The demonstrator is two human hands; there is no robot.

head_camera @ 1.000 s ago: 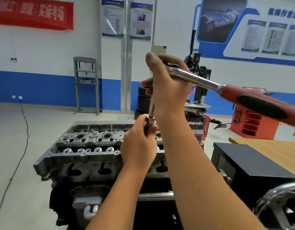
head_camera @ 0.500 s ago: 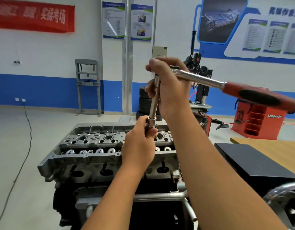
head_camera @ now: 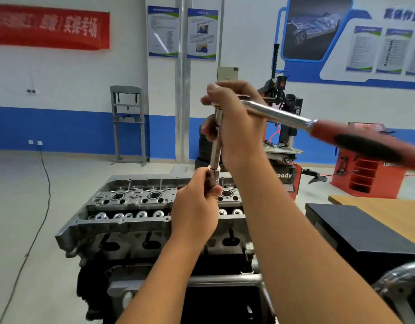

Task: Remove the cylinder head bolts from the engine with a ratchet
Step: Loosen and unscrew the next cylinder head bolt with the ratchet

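Gripping socket (head_camera: 213, 176): left hand (head_camera: 194, 213)

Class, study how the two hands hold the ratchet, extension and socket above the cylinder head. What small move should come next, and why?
Probably lower the socket onto a head bolt. The left hand grips the socket above the cylinder head, while the right hand holds the ratchet head atop the extension. The tool looks assembled but not yet seated on any bolt.

L hand (head_camera: 197, 211) grips socket (head_camera: 213, 177) above engine (head_camera: 131, 206); R hand (head_camera: 236, 122) at 12 o'clock holds ratchet (head_camera: 342, 134) head, handle toward 3 o'clock.
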